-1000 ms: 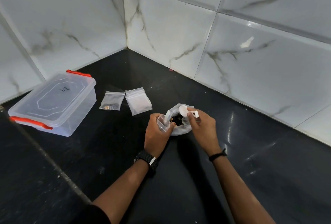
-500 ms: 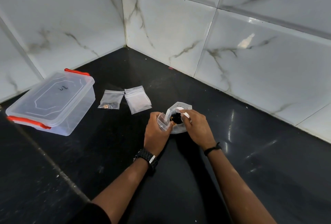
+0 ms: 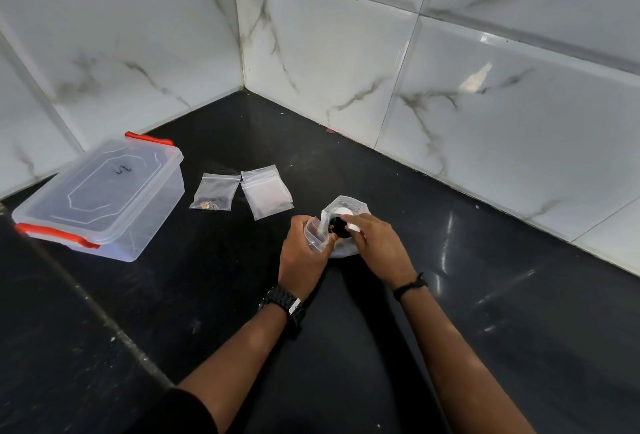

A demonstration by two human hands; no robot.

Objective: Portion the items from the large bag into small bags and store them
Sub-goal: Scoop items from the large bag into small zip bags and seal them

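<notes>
Left hand (image 3: pixel 304 253) pinches small clear zip bag (image 3: pixel 316 234); right hand (image 3: pixel 375 243) fingers reach into large crinkled clear bag (image 3: pixel 346 206). Clear lidded box (image 3: pixel 100 198) left of hands, lid scrawl unreadable.

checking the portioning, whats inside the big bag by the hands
Inside the large bag a clump of small dark items shows, with something white above it. The right hand reaches into the mouth and covers the rest, so the amount left can't be seen.

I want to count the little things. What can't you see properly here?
Head view:
- Dark items in the large bag: hands hide most, too small to count.
- Right hand fingertips: inside the bag.
- Small bag: contents hidden by left hand.
- Box lid writing: too small.
</notes>
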